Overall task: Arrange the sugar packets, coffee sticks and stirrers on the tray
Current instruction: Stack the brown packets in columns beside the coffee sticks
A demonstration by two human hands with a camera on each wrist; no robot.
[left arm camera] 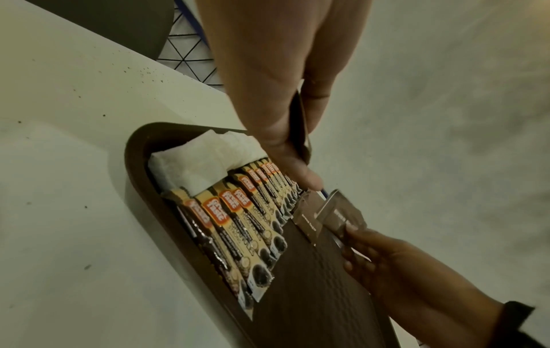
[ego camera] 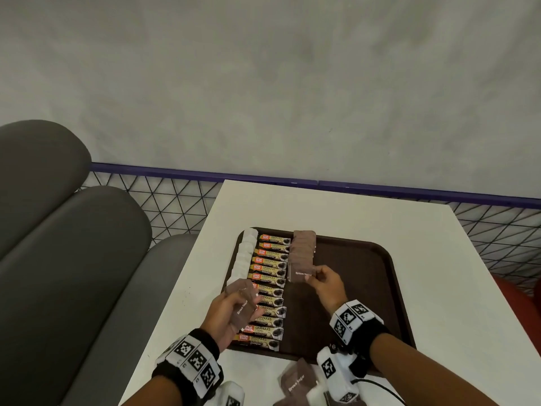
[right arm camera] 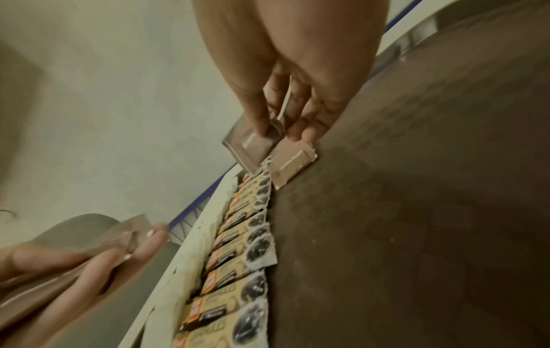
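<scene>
A brown tray [ego camera: 366,273] lies on the white table. Along its left side run a column of white sugar packets [ego camera: 244,253], a column of coffee sticks [ego camera: 269,285] and a shorter column of brown sugar packets [ego camera: 304,247]. My right hand [ego camera: 317,273] pinches one brown sugar packet [ego camera: 301,272] at the near end of that column, just above the tray; the right wrist view shows the pinched packet [right arm camera: 250,148]. My left hand [ego camera: 248,306] holds a small stack of brown sugar packets [ego camera: 243,303] above the coffee sticks. No stirrers show.
More brown sugar packets [ego camera: 295,382] lie loose on the table by its near edge. The tray's right half [ego camera: 360,303] is bare. A grey padded bench [ego camera: 73,244] stands left of the table, with a wire fence [ego camera: 175,200] behind.
</scene>
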